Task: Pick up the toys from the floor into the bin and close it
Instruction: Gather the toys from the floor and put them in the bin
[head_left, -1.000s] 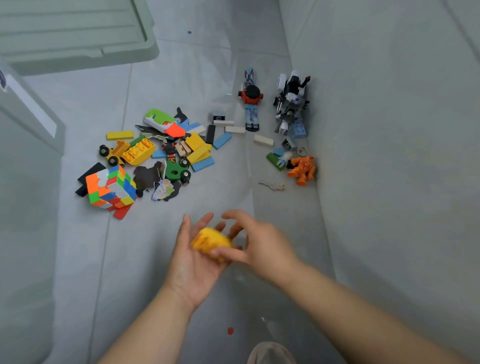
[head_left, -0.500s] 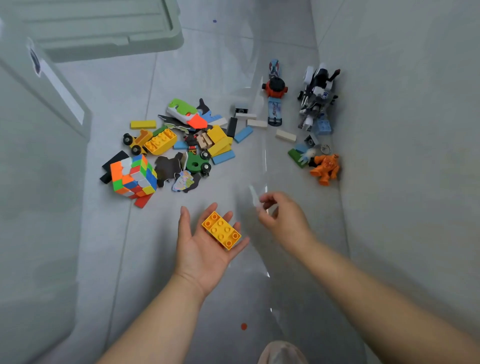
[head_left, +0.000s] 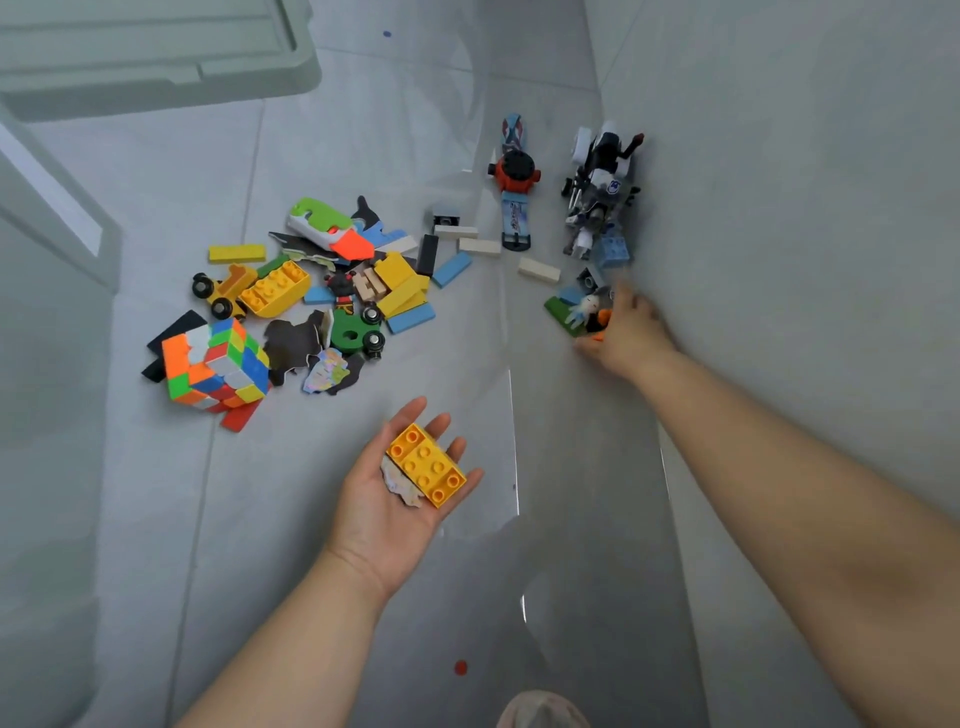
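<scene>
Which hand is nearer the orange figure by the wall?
Right. The right hand is on the orange figure; the left hand lies palm up nearer the camera, carrying a yellow brick.

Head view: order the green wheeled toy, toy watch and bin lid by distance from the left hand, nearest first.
1. Green wheeled toy: just ahead of the left hand, slightly to its left.
2. Toy watch: farther ahead, off to the right.
3. Bin lid: farthest, in the top left corner.
</scene>
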